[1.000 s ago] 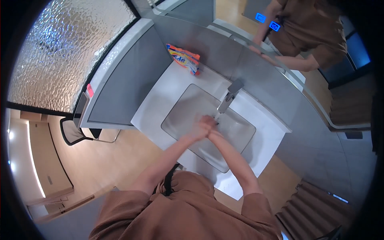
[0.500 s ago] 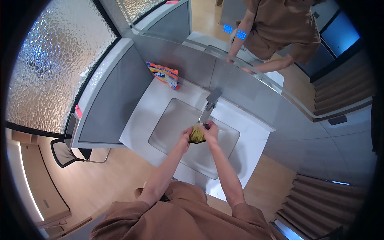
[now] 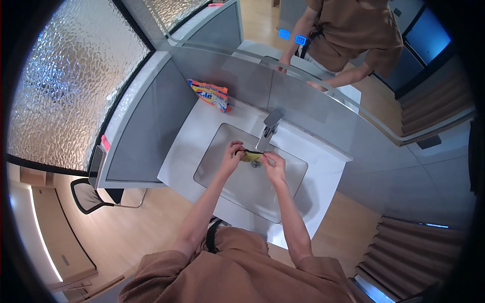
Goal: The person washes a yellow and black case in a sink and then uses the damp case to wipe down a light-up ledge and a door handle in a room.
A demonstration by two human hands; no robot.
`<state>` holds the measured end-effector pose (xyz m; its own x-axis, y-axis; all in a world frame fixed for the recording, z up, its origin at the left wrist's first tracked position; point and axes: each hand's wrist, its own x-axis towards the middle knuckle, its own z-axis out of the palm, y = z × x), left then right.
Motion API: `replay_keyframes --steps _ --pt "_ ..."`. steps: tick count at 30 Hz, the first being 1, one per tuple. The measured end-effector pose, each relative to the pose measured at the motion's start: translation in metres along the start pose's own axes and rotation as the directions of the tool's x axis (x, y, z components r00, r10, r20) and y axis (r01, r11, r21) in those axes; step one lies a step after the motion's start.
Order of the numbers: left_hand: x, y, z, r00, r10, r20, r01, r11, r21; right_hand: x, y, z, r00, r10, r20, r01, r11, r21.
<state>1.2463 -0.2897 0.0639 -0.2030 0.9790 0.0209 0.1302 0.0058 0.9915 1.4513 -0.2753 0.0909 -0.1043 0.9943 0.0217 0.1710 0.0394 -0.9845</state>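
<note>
Over the sink basin (image 3: 217, 174) I hold a small yellow-green cloth piece (image 3: 250, 157) with a dark edging. Its edging is stretched between both hands, and the rest hangs down below it. My left hand (image 3: 232, 157) pinches the left end, fingers closed. At the other end my right hand (image 3: 274, 165) has its fingertips closed on the edging. What kind of item the cloth is cannot be made out. The grey single-lever faucet (image 3: 270, 129) stands just beyond my hands, and the round drain (image 3: 256, 164) shows beneath the cloth.
An orange, white and blue packet (image 3: 209, 94) lies at the counter's back left corner. The white countertop (image 3: 174, 164) surrounds the basin. A mirror (image 3: 348, 55) rises behind it, a grey partition (image 3: 146, 121) stands left, and a chair (image 3: 88, 194) is beyond that.
The cloth was bunched between my hands under the spout; now its dark edging is spread straight. My hands have moved farther apart, and the view has shifted slightly.
</note>
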Motion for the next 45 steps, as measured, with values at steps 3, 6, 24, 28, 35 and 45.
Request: replay_keyframes --steps 3,6,24,28,35,45 --pt "0.0 0.039 0.012 0.991 0.133 0.029 -0.135 0.984 0.117 0.0 0.018 -0.013 0.972 0.231 0.046 -0.22 0.961 -0.168" --pt "-0.005 0.058 0.015 0.968 0.216 0.124 -0.237 0.954 0.182 -0.001 -0.006 -0.015 0.997 0.053 0.06 -0.019 0.888 -0.46" --pt "-0.009 0.046 0.011 0.983 -0.168 0.08 0.164 0.985 0.058 -0.004 0.013 -0.026 0.996 -0.088 0.029 0.092 0.976 -0.199" --pt "-0.008 0.065 0.007 0.981 0.171 0.089 -0.192 0.905 0.378 -0.008 -0.003 -0.039 0.989 -0.018 0.148 0.06 0.957 -0.283" --pt "-0.012 0.112 0.019 0.972 0.19 0.134 -0.225 0.92 0.322 -0.005 0.001 -0.029 0.996 0.012 0.085 0.022 0.92 -0.391" --pt "0.004 0.118 -0.045 0.975 -0.065 0.212 -0.088 0.765 0.638 -0.011 0.046 -0.061 0.987 0.123 0.103 -0.107 0.983 -0.147"
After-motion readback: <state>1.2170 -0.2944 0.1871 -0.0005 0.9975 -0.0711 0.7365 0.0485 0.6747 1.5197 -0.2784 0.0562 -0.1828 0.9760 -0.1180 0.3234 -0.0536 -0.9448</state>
